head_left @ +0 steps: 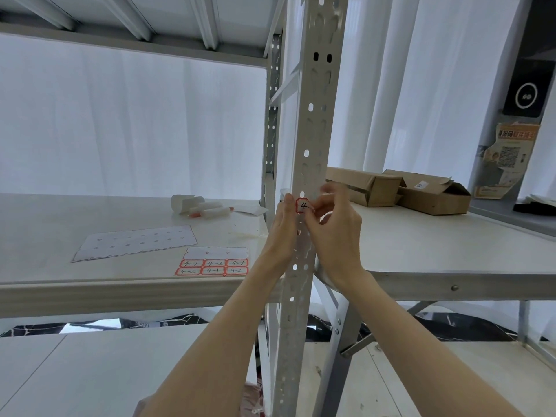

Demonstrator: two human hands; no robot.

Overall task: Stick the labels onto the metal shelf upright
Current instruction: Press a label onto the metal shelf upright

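A grey perforated metal shelf upright (316,115) runs top to bottom through the middle of the view. A small red-bordered label (301,205) marked "4" lies against its front at shelf height. My left hand (284,227) rests along the upright's left edge, thumb tip touching the label's left side. My right hand (334,224) pinches the label's right end between thumb and fingers; that end is hidden. A partly used label sheet (215,263) with several handwritten red-bordered labels lies near the shelf's front edge.
An empty label backing sheet (135,243) lies on the shelf board (90,284) to the left, with rolled backing paper (200,207) behind it. Two open cardboard boxes (400,191) sit on the table at right. A second upright (272,115) stands behind.
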